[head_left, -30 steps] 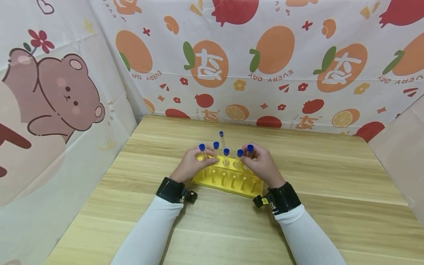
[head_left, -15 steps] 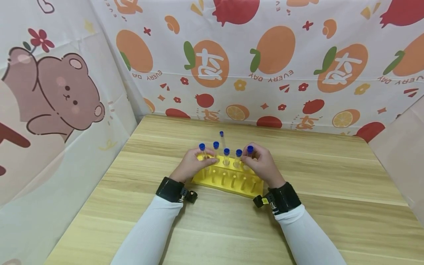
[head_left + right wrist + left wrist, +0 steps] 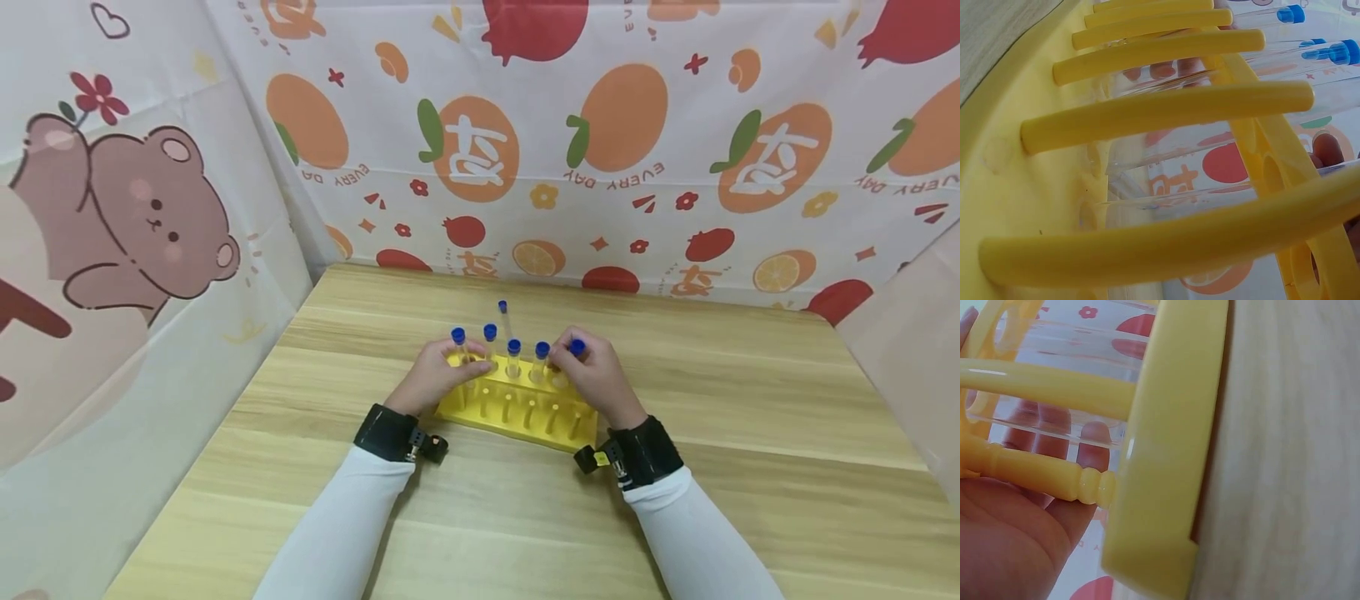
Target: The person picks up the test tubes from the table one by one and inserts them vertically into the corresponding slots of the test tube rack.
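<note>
A yellow test tube rack [image 3: 517, 427] stands in the middle of the head view, with a row of pegs along its front. Several clear test tubes with blue caps, such as this test tube [image 3: 513, 358], stand in its holes. My left hand [image 3: 441, 372] grips the rack's left end, thumb on the top plate and fingers behind; the left wrist view shows them around a yellow post [image 3: 1029, 469]. At the right end, my right hand [image 3: 596, 375] pinches a blue-capped test tube [image 3: 577, 347]. Its lower end is hidden from the head view.
Behind the rack, another slim blue-capped test tube [image 3: 505, 317] is on the wooden table [image 3: 720, 500]. A printed cloth [image 3: 555, 142] hangs along the table's back edge, and a bear-printed cloth [image 3: 150, 217] covers the left side.
The blue cap at my right hand has shifted slightly right and down, closer against the fingers. My left hand stays on the rack, which has not visibly moved.
</note>
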A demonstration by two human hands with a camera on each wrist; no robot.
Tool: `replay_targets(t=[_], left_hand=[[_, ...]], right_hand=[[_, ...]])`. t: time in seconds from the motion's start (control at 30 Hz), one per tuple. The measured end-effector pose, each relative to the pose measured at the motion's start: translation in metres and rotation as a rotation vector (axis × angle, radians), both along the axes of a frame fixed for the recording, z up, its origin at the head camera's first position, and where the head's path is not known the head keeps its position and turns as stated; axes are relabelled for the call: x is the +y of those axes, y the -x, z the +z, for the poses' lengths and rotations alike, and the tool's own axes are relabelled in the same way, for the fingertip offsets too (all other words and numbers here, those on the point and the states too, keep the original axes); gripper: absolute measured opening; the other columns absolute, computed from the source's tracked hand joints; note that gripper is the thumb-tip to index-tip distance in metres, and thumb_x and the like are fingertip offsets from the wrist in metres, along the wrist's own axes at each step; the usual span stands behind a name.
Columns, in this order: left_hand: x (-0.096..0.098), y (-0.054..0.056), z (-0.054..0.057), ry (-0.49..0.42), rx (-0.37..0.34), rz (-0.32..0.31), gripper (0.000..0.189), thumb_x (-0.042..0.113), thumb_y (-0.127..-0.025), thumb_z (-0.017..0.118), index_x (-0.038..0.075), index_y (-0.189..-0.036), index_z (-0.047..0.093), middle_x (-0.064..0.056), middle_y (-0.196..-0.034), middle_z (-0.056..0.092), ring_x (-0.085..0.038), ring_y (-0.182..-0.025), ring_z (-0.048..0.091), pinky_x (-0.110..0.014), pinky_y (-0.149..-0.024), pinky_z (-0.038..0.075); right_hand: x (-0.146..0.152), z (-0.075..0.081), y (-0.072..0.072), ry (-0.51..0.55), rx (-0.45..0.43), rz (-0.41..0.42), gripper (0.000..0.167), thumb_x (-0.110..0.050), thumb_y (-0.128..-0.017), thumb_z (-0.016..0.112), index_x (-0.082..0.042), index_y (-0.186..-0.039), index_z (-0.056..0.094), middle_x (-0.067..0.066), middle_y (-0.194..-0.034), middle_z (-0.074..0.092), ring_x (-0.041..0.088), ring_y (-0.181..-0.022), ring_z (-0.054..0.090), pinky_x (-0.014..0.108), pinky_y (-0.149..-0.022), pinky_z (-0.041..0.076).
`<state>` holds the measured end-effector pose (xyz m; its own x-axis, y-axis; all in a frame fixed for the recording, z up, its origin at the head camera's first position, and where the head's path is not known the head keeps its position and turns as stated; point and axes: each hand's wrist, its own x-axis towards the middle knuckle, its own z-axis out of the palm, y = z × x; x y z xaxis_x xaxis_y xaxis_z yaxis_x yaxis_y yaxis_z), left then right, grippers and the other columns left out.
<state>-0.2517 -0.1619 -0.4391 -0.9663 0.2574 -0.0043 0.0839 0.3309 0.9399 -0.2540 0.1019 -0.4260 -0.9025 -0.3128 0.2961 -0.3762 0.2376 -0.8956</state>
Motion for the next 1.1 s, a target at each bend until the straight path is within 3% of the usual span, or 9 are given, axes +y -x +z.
replay_targets(t=[0.07,0.27,0.67,0.87,1.1], left_hand=[[0.000,-0.001,0.001,0.001,-0.005,-0.005,0.024,0.023,-0.089,0.073,0.008,-0.108,0.071,-0.007,-0.119,0.067,-0.026,-0.122,0.054,-0.035,-0.093,0.045],[-0.003,0.009,-0.018,-0.012,-0.003,-0.002,0.027,0.025,-0.088,0.074,0.009,-0.109,0.071,-0.007,-0.122,0.066,-0.025,-0.124,0.053,-0.035,-0.092,0.046],[-0.005,0.009,-0.020,-0.021,0.045,-0.008,0.030,0.037,-0.084,0.076,0.014,-0.104,0.073,-0.003,-0.118,0.068,-0.023,-0.121,0.056,-0.038,-0.093,0.045],[-0.004,0.010,-0.021,-0.022,0.038,-0.007,0.029,0.037,-0.084,0.076,0.015,-0.103,0.073,-0.002,-0.117,0.068,-0.023,-0.119,0.056,-0.037,-0.090,0.047],[-0.004,0.009,-0.020,-0.008,0.015,0.006,0.029,0.035,-0.086,0.075,0.013,-0.106,0.073,-0.003,-0.120,0.068,-0.022,-0.124,0.054,-0.037,-0.094,0.043]], right_hand=[[0.000,-0.001,-0.001,-0.004,-0.004,-0.006,0.020,-0.018,-0.098,0.058,-0.006,-0.082,0.058,0.013,-0.082,0.064,0.028,-0.075,0.057,0.024,-0.063,0.046],[0.000,-0.002,-0.002,-0.015,0.007,-0.008,0.016,-0.018,-0.096,0.061,-0.007,-0.085,0.061,0.009,-0.084,0.064,0.024,-0.076,0.058,0.024,-0.066,0.049],[0.000,0.000,-0.003,-0.006,0.053,0.042,0.019,-0.023,-0.099,0.057,-0.007,-0.090,0.063,0.009,-0.083,0.062,0.021,-0.077,0.057,0.028,-0.071,0.052],[0.001,-0.001,-0.002,0.013,0.061,0.059,0.027,-0.030,-0.101,0.053,-0.005,-0.092,0.062,0.011,-0.084,0.064,0.022,-0.078,0.061,0.030,-0.074,0.055],[0.002,-0.004,0.000,0.022,0.122,0.083,0.053,-0.050,-0.102,0.041,-0.002,-0.093,0.063,0.012,-0.085,0.066,0.023,-0.077,0.061,0.028,-0.073,0.053]])
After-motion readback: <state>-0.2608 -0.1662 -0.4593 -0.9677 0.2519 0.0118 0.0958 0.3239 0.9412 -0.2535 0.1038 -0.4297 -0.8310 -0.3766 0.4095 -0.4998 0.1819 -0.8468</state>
